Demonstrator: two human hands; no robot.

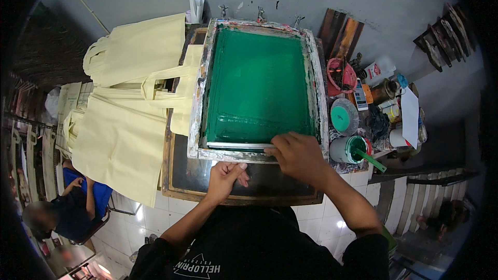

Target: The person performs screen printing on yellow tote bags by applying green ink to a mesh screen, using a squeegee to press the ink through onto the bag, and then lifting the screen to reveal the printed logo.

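Note:
A screen-printing frame [198, 119] with paint-smeared wooden sides lies in front of me, its mesh [264, 78] coated in green ink. Along the near inner edge of the frame rests a long, pale-edged squeegee [233, 145]. My right hand [298, 158] grips the squeegee near its right end, fingers bent over it. Just outside the frame's near side is my left hand [226, 180], loosely curled, with no object seen in it. Beneath the frame lies a dark board [181, 176] with a wooden border. A cream cloth bag [179, 85] sticks out from under the frame's left side.
Stacks of cream bags [119, 145] lie to the left. At right stand an ink bucket [345, 149] with a green-handled tool [374, 163], a bowl of green ink [341, 118], a red bucket [342, 72] and a phone [360, 96]. A person [75, 202] sits lower left.

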